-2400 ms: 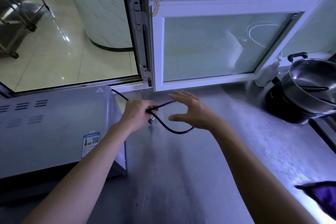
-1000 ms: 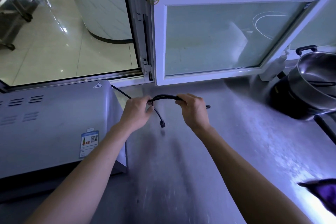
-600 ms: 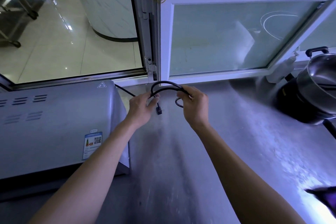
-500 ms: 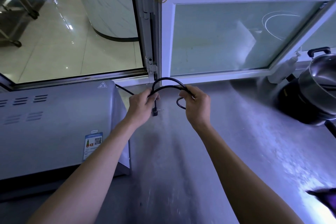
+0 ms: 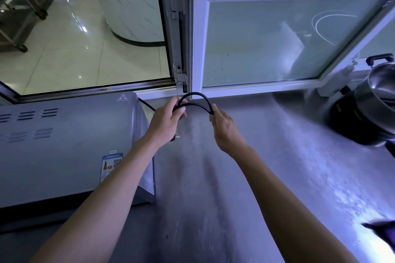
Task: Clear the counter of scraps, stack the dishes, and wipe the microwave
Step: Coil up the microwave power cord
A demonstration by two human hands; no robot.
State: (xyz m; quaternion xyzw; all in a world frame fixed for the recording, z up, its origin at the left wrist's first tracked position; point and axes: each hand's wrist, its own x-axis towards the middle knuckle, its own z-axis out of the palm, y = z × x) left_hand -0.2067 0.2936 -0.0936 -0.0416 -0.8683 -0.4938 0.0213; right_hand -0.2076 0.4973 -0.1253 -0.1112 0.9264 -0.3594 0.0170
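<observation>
I have the microwave's black power cord (image 5: 193, 100) folded into a double arch at the far edge of the steel counter (image 5: 277, 156), just in front of the window frame (image 5: 197, 38). My left hand (image 5: 165, 120) grips the left ends of the loops, fingers and thumb curled round the strands, with the plug (image 5: 174, 136) hanging just below the palm. My right hand (image 5: 224, 129) pinches the right side of the arch between fingertips and thumb. The microwave (image 5: 64, 141) sits on the left of the counter, its side panel close to my left wrist, and the cord runs from behind its far right corner into my left hand. I judge the step to be coiling the cord out of the way so the microwave can be wiped. To do it well I would keep the loops even, feed each new turn from the right fingers into the left fist, and leave slack at the microwave end so nothing pulls on the casing. The plug prongs should stay clear of the wet-looking counter. On the far right stands a steel pot (image 5: 382, 96) on a dark base, and a purple cloth (image 5: 384, 232) lies at the near right edge, handy for wiping once the cord is bundled.
</observation>
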